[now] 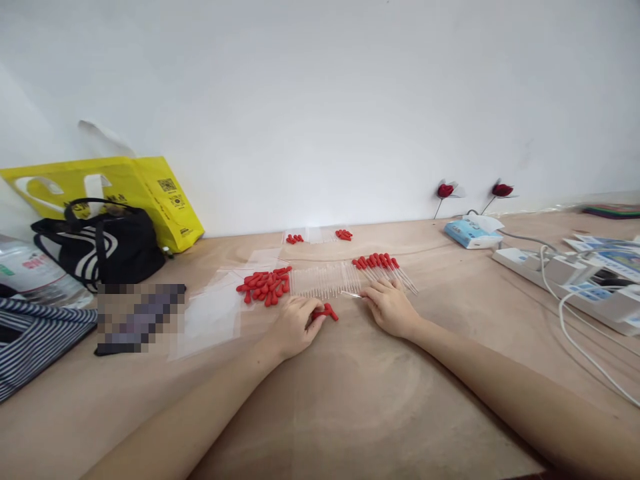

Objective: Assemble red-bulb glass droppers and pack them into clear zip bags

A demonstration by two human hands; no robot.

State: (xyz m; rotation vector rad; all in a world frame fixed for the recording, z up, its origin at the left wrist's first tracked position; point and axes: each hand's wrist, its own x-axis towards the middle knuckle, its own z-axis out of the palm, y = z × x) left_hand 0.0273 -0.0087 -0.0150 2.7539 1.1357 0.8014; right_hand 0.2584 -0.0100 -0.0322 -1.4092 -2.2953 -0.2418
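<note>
My left hand [295,325] is closed at the table's middle, thumb and fingertips pinching a red rubber bulb [327,311]; exactly how many bulbs it touches is partly hidden. Between the fingers of my right hand [390,307] is a thin glass tube [352,294], its end pointing left. Behind both hands lies a row of similar glass tubes [323,279], side by side. A heap of loose red bulbs [265,285] sits left of that row. To its right, several droppers with red bulbs fitted [383,261] are laid in a slanted line, tubes toward my right hand.
See-through plastic bags [213,323] lie left of the heap, beside a pixelated dark object [143,317]. Farther back are more bulbs and tubes [320,235]. A black bag [100,247], yellow bag [175,207], tissue pack [470,235] and power strip [520,260] with cables stand around.
</note>
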